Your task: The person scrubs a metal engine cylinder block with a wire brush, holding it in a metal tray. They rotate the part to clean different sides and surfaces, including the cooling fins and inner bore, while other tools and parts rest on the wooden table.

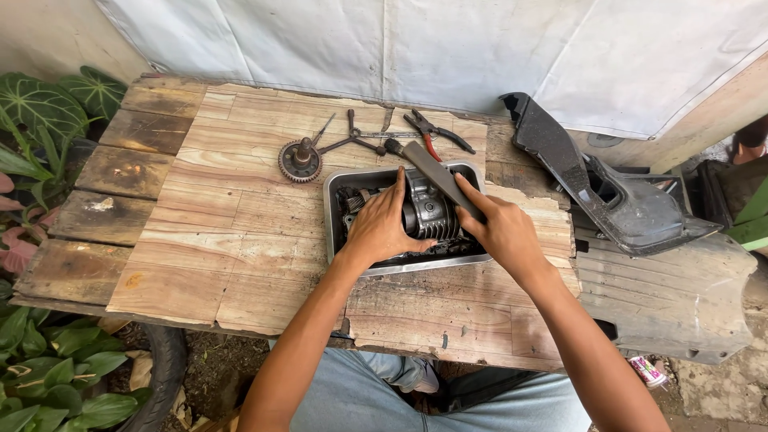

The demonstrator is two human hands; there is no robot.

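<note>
A grey finned engine part (430,214) lies in a shallow metal tray (332,210) on a wooden plank table (240,232). My left hand (382,226) rests on the left side of the part and presses on it. My right hand (500,228) grips a flat grey file (436,174), which slants up and left across the top of the part to a dark tip near the tray's far rim.
Behind the tray lie a toothed gear on a shaft (301,159), a Y-shaped socket wrench (355,141) and red-handled pliers (433,134). A black plastic vehicle panel (616,192) rests at the table's right end. Leafy plants (40,120) crowd the left edge. A white sheet hangs behind.
</note>
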